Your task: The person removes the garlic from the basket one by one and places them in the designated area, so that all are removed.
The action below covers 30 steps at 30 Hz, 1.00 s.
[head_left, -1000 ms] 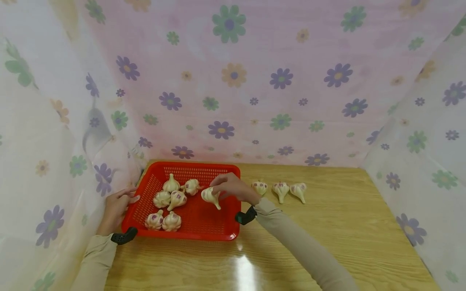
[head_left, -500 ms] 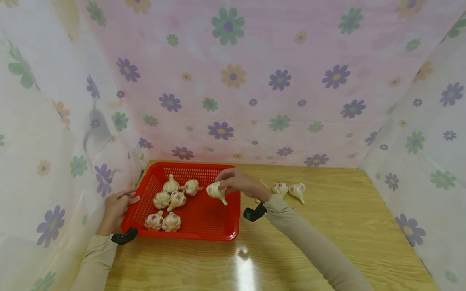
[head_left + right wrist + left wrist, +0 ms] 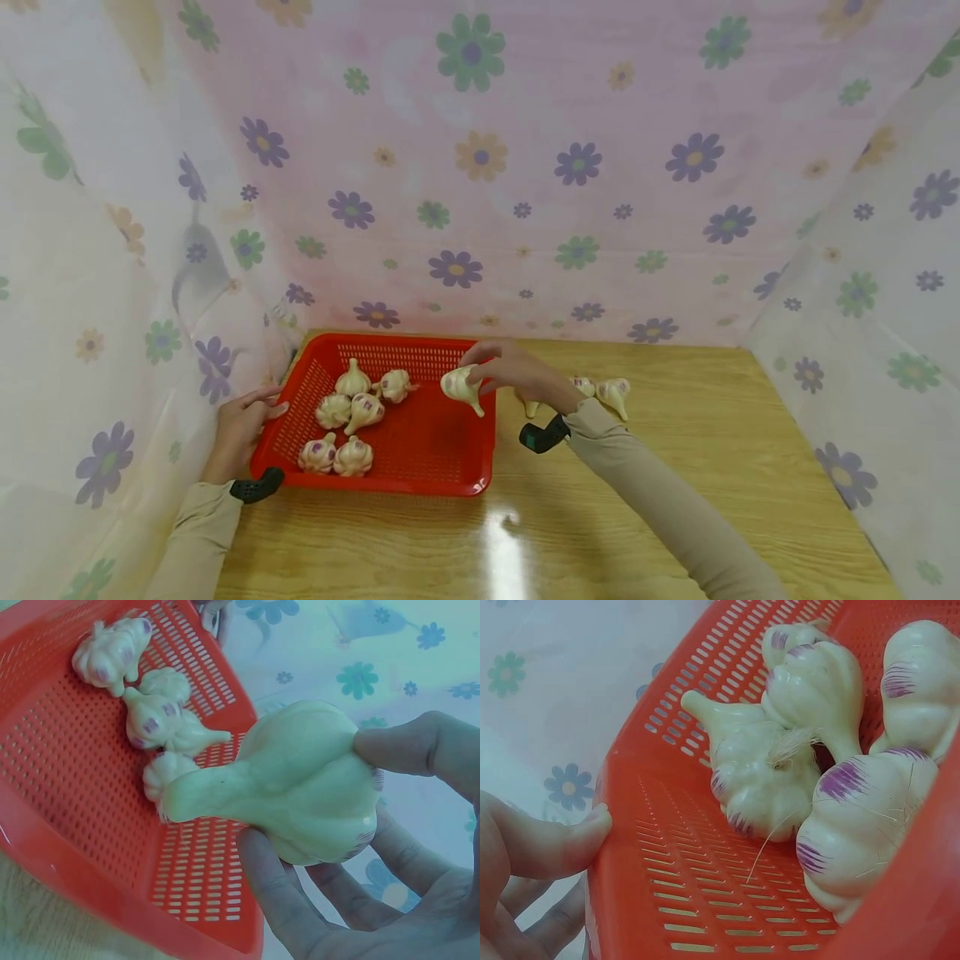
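Note:
A red plastic basket with slotted walls stands on the left of the table. My left hand grips its left rim, thumb on the edge and fingers outside, as the left wrist view shows. Above the basket's right side, my right hand holds a garlic bulb between thumb and fingers. In the right wrist view this garlic bulb has its stem pointing left, toward the basket. Several more garlic bulbs lie in the basket's left half, touching in small groups.
Right of the basket, garlic bulbs lie on the wooden table: one bulb partly behind my right hand, another half covered by the wrist, and a third. Flowered curtains enclose the table at the back and sides.
My right hand has moved right with the garlic bulb, from over the basket's inside toward its right rim. My left hand and the bulbs in the basket have stayed put.

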Motion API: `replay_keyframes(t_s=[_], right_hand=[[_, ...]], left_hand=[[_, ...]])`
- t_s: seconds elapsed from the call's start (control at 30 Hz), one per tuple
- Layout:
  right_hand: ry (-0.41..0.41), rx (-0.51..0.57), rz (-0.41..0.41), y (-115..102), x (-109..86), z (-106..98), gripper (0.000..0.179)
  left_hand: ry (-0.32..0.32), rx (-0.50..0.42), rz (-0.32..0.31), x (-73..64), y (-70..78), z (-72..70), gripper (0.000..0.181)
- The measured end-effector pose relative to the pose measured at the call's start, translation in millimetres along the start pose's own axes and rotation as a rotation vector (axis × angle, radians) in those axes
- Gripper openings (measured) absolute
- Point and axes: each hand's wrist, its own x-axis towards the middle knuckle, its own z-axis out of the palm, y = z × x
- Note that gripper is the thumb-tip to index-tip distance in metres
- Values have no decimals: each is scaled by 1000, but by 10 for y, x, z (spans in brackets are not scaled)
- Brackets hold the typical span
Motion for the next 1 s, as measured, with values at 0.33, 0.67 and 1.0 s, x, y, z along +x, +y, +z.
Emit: replay_keyframes(t_s=[0.33, 0.67, 1.0], right_hand=[[1, -3, -21, -54, -110, -136, 24], [13, -16, -27, -27, -198, -319, 25], [50, -3, 11, -35, -313, -504, 33]], left_hand=[[16, 8, -27, 16, -34, -2, 53], [6, 10, -34, 25, -46, -8, 53], [-5, 42, 9, 7, -14, 4, 49]])
